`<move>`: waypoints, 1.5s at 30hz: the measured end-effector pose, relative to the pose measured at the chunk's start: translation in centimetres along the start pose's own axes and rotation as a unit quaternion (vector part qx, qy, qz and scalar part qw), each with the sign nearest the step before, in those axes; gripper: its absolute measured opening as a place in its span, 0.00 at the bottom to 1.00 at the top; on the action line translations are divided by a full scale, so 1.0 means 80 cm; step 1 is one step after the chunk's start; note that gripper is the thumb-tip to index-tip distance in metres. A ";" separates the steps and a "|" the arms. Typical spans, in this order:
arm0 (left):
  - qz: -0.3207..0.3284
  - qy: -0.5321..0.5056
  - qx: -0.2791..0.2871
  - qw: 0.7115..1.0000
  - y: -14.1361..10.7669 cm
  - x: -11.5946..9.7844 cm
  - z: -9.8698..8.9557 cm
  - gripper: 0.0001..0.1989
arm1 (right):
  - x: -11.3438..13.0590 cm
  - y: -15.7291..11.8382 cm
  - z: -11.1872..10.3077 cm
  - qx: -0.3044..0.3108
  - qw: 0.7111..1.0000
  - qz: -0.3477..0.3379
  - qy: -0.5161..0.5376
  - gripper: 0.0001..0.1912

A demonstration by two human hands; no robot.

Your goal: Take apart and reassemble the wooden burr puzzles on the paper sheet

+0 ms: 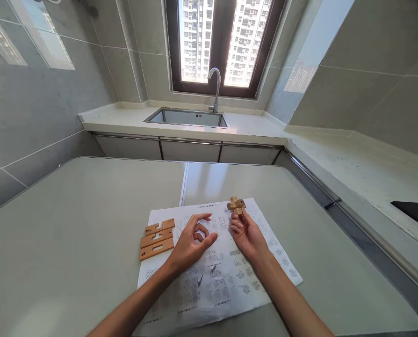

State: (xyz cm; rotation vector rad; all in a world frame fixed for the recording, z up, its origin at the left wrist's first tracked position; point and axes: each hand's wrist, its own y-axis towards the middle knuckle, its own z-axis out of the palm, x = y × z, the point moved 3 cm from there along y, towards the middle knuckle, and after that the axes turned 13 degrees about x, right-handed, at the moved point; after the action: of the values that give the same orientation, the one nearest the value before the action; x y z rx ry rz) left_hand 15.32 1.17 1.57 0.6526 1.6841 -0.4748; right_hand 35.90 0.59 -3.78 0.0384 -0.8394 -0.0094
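Between the thumb and fingers of my right hand (248,236) is a small wooden interlocking burr puzzle (236,205), its blocks jutting out in several directions. My left hand (195,241) hovers over the printed sheet (223,299), fingers curled loosely and apart from the thumb, with nothing in them. Left of that hand lie three flat wooden puzzle pieces with cut-outs: one marked 2 (156,249), a middle one (156,238) and a notched one (159,226) behind. The sheet carries diagrams of puzzle shapes and some check marks.
A pale table (90,224) with a seam holds the sheet. Beyond its far edge runs a white counter (254,124) with a sink (188,117) and a chrome tap (216,89) under a window. Another counter (363,159) borders the right side, with a dark panel at its edge.
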 end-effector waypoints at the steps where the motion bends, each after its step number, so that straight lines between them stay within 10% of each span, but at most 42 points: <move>1: -0.003 0.002 0.002 1.000 0.000 0.000 0.000 0.23 | 0.002 0.000 -0.004 -0.007 1.000 -0.013 0.008 0.12; 24: -0.039 0.073 0.060 0.995 0.001 0.001 0.005 0.15 | 0.000 -0.007 0.018 -0.013 0.992 0.059 0.111 0.12; 36: 0.040 0.142 0.096 0.984 -0.012 -0.003 0.012 0.10 | -0.006 -0.011 0.025 0.011 0.998 0.063 -0.014 0.15; 45: 0.095 0.450 0.056 0.886 -0.069 -0.021 -0.066 0.15 | -0.014 -0.043 0.062 0.076 0.975 0.066 -0.200 0.20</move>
State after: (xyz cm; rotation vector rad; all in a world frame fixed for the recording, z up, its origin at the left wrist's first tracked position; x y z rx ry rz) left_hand 8.01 0.06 4.13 1.2350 2.4308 -0.1073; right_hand 31.48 -2.95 -1.38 0.1288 -1.2431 0.1778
